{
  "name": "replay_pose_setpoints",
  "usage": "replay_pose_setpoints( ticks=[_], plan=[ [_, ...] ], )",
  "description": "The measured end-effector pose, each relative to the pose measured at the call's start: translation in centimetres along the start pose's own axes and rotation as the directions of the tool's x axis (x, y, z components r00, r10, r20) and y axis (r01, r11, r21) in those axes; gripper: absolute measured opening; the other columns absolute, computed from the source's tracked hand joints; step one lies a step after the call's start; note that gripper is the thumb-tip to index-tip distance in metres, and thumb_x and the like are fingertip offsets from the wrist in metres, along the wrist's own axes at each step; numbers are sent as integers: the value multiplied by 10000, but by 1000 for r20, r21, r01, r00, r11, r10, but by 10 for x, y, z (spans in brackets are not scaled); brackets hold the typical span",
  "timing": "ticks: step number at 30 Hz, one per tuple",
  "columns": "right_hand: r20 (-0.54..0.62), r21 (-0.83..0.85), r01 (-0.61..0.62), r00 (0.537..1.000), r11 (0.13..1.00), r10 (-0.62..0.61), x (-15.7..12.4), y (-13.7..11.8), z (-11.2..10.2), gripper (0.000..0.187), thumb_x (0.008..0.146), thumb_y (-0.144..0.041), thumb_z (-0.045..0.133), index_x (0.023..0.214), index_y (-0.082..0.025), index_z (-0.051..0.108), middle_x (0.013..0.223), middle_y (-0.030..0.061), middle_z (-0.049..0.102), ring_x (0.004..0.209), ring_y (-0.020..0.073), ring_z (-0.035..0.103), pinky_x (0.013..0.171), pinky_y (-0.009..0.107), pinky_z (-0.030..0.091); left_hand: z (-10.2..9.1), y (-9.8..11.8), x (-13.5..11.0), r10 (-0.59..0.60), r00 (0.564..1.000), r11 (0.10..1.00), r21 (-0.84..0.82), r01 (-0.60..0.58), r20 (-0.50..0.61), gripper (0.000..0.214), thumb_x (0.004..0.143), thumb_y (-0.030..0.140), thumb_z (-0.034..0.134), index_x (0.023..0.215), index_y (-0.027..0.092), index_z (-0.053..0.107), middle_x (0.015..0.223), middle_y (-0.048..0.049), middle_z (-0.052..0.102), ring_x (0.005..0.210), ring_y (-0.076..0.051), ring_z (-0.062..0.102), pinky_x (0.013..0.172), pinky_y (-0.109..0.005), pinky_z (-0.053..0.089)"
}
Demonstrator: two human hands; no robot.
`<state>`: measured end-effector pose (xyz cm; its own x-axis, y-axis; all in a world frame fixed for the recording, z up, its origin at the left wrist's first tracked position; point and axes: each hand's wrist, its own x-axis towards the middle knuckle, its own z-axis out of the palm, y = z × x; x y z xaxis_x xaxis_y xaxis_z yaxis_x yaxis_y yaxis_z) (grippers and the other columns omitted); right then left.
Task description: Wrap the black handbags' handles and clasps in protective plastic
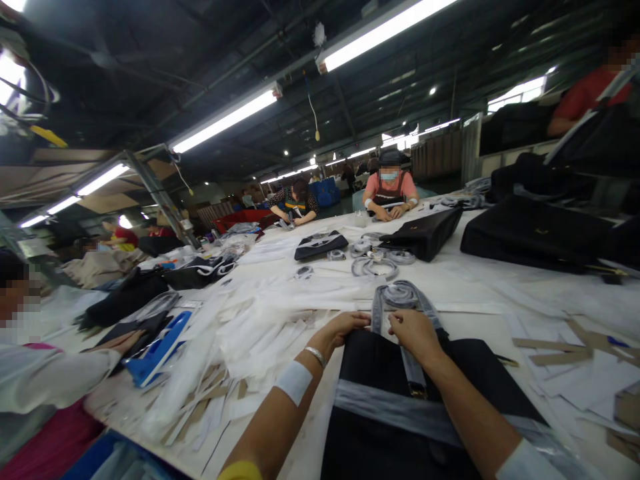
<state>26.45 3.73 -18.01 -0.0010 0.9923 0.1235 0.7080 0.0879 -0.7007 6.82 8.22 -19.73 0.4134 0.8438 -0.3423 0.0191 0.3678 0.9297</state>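
A black bag [370,373] lies on the table in front of me, with a band of clear plastic film [395,410] across it. Its grey, plastic-wrapped handle [377,310] loops up past the top edge, and a coiled wrapped strap [400,293] lies inside that loop. My left hand [345,325] is at the bag's top left edge, its fingers closed against the foot of the handle. Just right of it, my right hand [415,333] pinches with thumb and fingertips; what is between them is too small to make out. A wrapped strap end with a metal clasp [417,389] hangs below my right hand.
Loose plastic film [255,333] and paper strips cover the table to the left, beside a blue tape dispenser [160,350]. Card scraps [575,353] lie on the right. More black bags [525,233] and coiled straps [375,267] are farther back. Co-workers [390,190] sit around the table.
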Motion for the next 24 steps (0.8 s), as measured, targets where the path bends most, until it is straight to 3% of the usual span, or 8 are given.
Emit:
replay_pose_setpoints(
  ticks=[2, 5, 8, 11, 16, 20, 24],
  plan=[
    [27, -5, 15, 1000, 1000, -15, 0, 1, 1, 361, 900, -299, 461, 691, -194, 736, 693, 58, 737, 532, 156, 625, 559, 274, 398, 2, 1, -1, 11, 999, 1000, 19, -12, 31, 235, 870, 307, 698, 1021, 128, 681, 875, -34, 717, 715, -131, 669, 727, -298, 555],
    [82, 12, 64, 995, 998, -65, 0, 1, 4, 326, 886, -302, 479, 763, -205, 765, 707, 46, 739, 529, 152, 622, 543, 260, 393, 6, 3, -4, 81, 994, 995, 43, -85, 78, 410, 723, 285, 817, 1091, 140, 709, 906, -60, 748, 771, -144, 688, 825, -281, 520],
    [133, 53, 112, 984, 992, -118, 0, -1, 6, 315, 883, -318, 482, 874, -217, 780, 665, 14, 719, 502, 145, 615, 535, 245, 406, 13, 5, -9, 152, 979, 982, 89, -164, 135, 563, 637, 341, 860, 1150, 164, 708, 1019, -80, 748, 883, -192, 690, 915, -323, 487],
    [155, 83, 125, 978, 989, -137, -2, -3, 6, 339, 892, -317, 458, 940, -214, 777, 623, -1, 699, 468, 139, 607, 521, 238, 418, 18, 8, -12, 181, 968, 963, 170, -211, 173, 568, 607, 385, 860, 1113, 162, 731, 1020, -79, 748, 907, -223, 679, 943, -366, 469],
    [126, 71, 131, 982, 989, -139, -1, -2, 2, 309, 880, -307, 486, 927, -215, 777, 682, 19, 726, 571, 169, 659, 576, 254, 445, 8, 19, -17, 233, 971, 903, 359, -236, 52, 352, 605, 379, 842, 847, 130, 784, 764, -31, 728, 812, -203, 635, 868, -333, 453],
    [74, 88, 111, 990, 990, -118, 0, -1, -1, 294, 851, -331, 564, 1042, -207, 751, 956, 60, 764, 802, 214, 702, 742, 293, 486, -8, 34, -31, 247, 968, 869, 450, -204, -38, 263, 589, 359, 845, 659, 123, 753, 590, 2, 649, 727, -181, 592, 786, -303, 439],
    [149, 201, 118, 978, 972, -149, -3, -2, -6, 474, 822, -407, 623, 1251, -207, 649, 1071, 46, 745, 626, 163, 682, 718, 294, 518, -13, 42, -49, 244, 967, 891, 409, -196, -68, 316, 653, 420, 824, 759, 129, 762, 717, -28, 700, 763, -163, 603, 784, -285, 447]
  ],
)
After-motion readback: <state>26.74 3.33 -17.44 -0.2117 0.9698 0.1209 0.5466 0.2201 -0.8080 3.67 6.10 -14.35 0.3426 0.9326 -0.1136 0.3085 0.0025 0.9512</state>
